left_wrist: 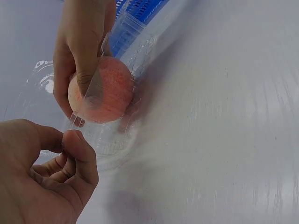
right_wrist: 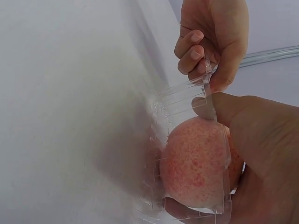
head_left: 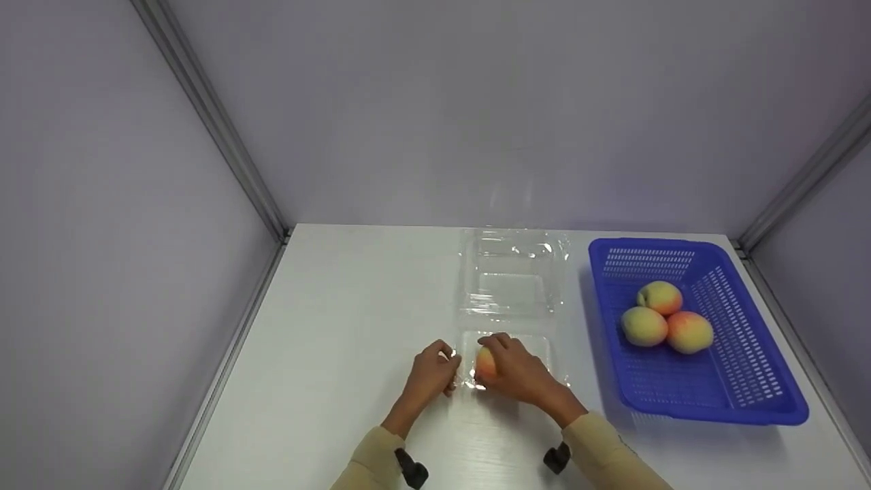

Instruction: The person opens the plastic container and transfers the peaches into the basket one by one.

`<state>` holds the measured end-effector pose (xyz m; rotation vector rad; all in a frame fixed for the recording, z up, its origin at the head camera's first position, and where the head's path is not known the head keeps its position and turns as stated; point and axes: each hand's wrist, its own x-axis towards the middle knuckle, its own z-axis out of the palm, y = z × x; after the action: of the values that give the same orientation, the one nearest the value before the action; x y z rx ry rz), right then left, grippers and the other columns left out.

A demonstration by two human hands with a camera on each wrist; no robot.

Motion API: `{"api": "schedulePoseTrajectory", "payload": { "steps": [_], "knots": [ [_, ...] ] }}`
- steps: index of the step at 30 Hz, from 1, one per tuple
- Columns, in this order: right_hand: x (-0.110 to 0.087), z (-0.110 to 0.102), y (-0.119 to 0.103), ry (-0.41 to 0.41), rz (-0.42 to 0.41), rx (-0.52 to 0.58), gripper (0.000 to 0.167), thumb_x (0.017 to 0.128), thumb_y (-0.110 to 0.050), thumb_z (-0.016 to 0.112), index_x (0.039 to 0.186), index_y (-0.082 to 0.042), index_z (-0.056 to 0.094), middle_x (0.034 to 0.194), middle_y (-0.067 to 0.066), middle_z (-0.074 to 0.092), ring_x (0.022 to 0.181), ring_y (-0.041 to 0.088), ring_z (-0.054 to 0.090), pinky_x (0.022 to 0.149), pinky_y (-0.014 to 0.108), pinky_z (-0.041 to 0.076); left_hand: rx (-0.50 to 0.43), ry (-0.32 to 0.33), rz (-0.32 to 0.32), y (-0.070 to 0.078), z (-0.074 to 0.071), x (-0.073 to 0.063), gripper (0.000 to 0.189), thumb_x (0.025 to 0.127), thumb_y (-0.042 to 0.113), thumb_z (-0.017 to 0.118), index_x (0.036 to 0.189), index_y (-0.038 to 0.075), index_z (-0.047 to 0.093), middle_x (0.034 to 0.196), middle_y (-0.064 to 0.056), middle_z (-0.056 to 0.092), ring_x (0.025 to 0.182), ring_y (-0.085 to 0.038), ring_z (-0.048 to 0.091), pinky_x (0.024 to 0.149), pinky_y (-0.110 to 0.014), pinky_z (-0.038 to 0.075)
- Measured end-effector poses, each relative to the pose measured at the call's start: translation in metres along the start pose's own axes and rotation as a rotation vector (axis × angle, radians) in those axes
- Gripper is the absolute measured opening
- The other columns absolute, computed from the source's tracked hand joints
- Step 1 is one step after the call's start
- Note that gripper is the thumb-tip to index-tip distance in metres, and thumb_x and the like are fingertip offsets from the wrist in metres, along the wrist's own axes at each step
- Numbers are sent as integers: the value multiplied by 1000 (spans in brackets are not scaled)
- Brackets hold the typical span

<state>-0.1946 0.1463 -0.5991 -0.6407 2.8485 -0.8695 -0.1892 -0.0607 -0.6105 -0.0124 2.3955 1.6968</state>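
A clear plastic clamshell box [head_left: 514, 294] lies unfolded on the white table, its lid half toward the back wall. My left hand [head_left: 433, 369] pinches the near left corner of the box's rim between thumb and curled fingers. In the near half sits a red and yellow peach [head_left: 485, 365], gripped by my right hand [head_left: 517, 369] from above. In the left wrist view the peach [left_wrist: 110, 91] shows behind the transparent wall. The right wrist view has the peach [right_wrist: 196, 161] low in the box, fingers around it and the left hand [right_wrist: 212, 42] at the rim.
To the right stands a blue perforated plastic basket [head_left: 680, 401]. Inside it, three peaches [head_left: 689, 333] touch one another near the middle. Pale panels [head_left: 442, 122] with grey metal edging enclose the table [head_left: 340, 320] at the back and sides.
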Motion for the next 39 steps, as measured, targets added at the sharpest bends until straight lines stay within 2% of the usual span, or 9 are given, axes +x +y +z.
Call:
{"api": "schedulePoseTrajectory", "payload": {
  "steps": [3, 9, 13, 23, 28, 35, 39],
  "knots": [
    [1, 2, 1, -2, 10, -7, 63, 92, -35, 81, 144, -10, 57, 142, 13, 58, 127, 38, 60, 83, 64, 59, -3, -4, -5, 0, 0, 0, 10, 101, 15, 62, 97, 7, 58, 60, 5, 57, 46, -6, 54, 46, -26, 54],
    [2, 3, 1, 7, 23, -1, 68, 88, -36, 86, 143, -10, 57, 142, 14, 58, 124, 40, 60, 84, 64, 59, -9, -20, -27, -1, -1, 0, 11, 103, 17, 61, 99, 8, 58, 62, 2, 59, 48, -7, 54, 45, -21, 50],
    [3, 4, 1, 20, 21, 9, 69, 85, -33, 89, 142, -8, 58, 140, 16, 59, 123, 41, 61, 86, 64, 59, -4, -11, -10, -2, 0, -1, 10, 102, 16, 62, 99, 7, 58, 61, 3, 58, 48, -7, 54, 45, -22, 50],
    [8, 9, 7, 88, -30, 31, 57, 83, -18, 86, 133, -4, 62, 127, 18, 63, 111, 37, 63, 91, 54, 57, -19, 2, -9, -2, 0, -1, 11, 101, 14, 64, 97, 6, 58, 60, 4, 57, 48, -7, 54, 45, -21, 51],
    [9, 10, 9, 114, -61, 25, 57, 79, -15, 88, 127, -2, 63, 119, 18, 64, 104, 35, 63, 87, 53, 56, -10, 0, -23, 0, 0, -1, 11, 101, 14, 64, 97, 6, 58, 60, 4, 57, 49, -7, 54, 45, -21, 50],
    [10, 11, 12, 124, -15, 39, 57, 76, -18, 90, 125, -5, 63, 118, 15, 63, 100, 30, 62, 85, 47, 56, 0, -2, -16, -1, 0, -1, 10, 102, 14, 63, 98, 6, 58, 62, 4, 57, 49, -7, 55, 45, -21, 50],
    [11, 12, 13, 140, -21, 29, 56, 75, -17, 89, 123, -5, 64, 116, 14, 64, 98, 29, 62, 83, 46, 56, -6, -9, -11, -2, 0, -1, 11, 103, 15, 63, 100, 5, 59, 63, 3, 57, 51, -8, 55, 46, -20, 50]
  ]
}}
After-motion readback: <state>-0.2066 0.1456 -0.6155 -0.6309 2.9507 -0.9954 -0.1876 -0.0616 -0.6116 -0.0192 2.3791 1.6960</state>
